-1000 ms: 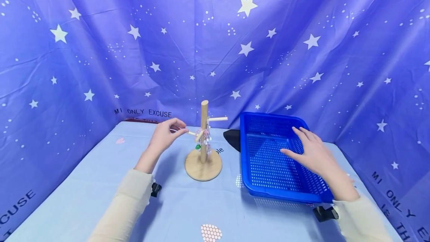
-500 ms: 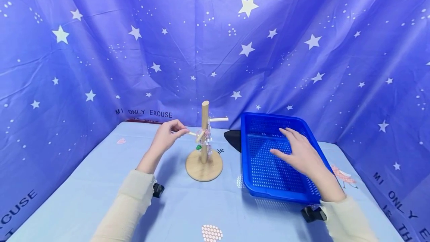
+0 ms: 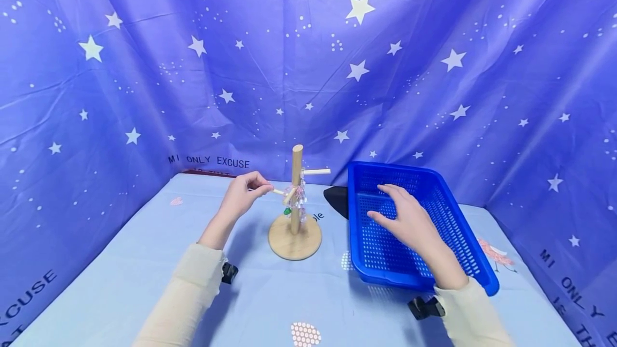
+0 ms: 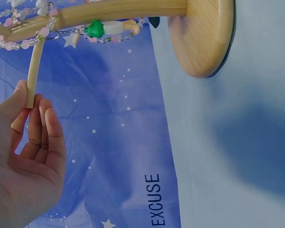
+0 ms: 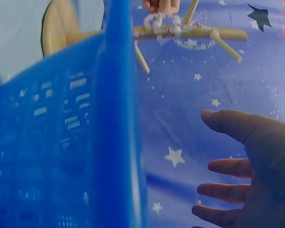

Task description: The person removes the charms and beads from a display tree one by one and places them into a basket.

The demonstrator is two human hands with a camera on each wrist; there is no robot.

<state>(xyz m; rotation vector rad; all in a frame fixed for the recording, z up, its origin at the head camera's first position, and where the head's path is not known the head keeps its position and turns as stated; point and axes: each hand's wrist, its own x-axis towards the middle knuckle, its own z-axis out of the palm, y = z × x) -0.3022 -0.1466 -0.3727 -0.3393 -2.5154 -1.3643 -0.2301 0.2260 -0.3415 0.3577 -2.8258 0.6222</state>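
A wooden stand with a round base (image 3: pixel 295 244) and an upright post (image 3: pixel 297 160) stands mid-table, with several thin pegs sticking out. Beaded bracelets (image 4: pixel 45 32) in pink and clear hang on its pegs, close to the post. One carries a charm with a green part (image 4: pixel 94 29). My left hand (image 3: pixel 239 201) pinches the tip of the left-hand peg (image 4: pixel 35 71) between thumb and finger. Over the blue plastic basket (image 3: pixel 355 245), my right hand (image 3: pixel 407 222) is held with fingers spread and nothing in it. The right wrist view shows more clear bracelets (image 5: pixel 178 42) along the post.
The perforated basket stands right of the stand, its raised rim (image 5: pixel 118 118) between the right wrist camera and the stand's base. A light blue printed cloth (image 3: pixel 260 304) covers the table. A purple star-patterned curtain (image 3: pixel 270 68) hangs behind and at both sides.
My right hand has moved left across the basket, toward the stand. The left hand keeps its pinch on the peg, nearly still.
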